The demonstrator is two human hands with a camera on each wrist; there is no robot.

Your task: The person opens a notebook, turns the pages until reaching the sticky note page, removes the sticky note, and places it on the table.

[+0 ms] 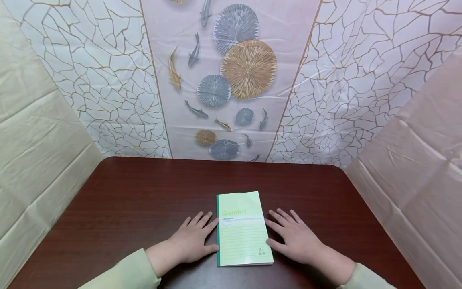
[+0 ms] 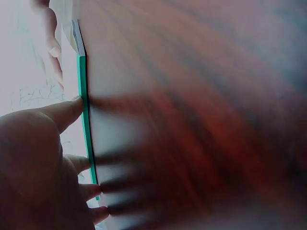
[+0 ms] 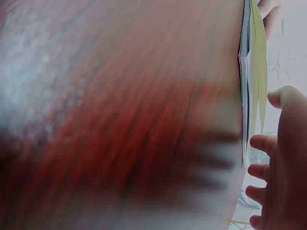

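Note:
A light green notebook point(image 1: 242, 237) with a dark green spine lies closed on the brown table point(image 1: 159, 184), its cover reading "Gambit". My left hand point(image 1: 193, 239) is at the spine side, fingers spread and straight, with thumb and index tips touching the spine. In the left wrist view the thumb point(image 2: 67, 114) meets the green spine point(image 2: 84, 96). On the opposite side my right hand point(image 1: 294, 237) lies spread, its thumb and index tips at the page edge. The right wrist view shows the pages point(image 3: 245, 81) edge-on, slightly parted, beside the right hand point(image 3: 290, 158).
A patterned cloth point(image 1: 223, 80) with fish and round leaf shapes hangs behind the table's far edge. Pale fabric walls stand at the left point(image 1: 43, 132) and right point(image 1: 408, 148). Light green sleeves point(image 1: 126, 271) cover the forearms.

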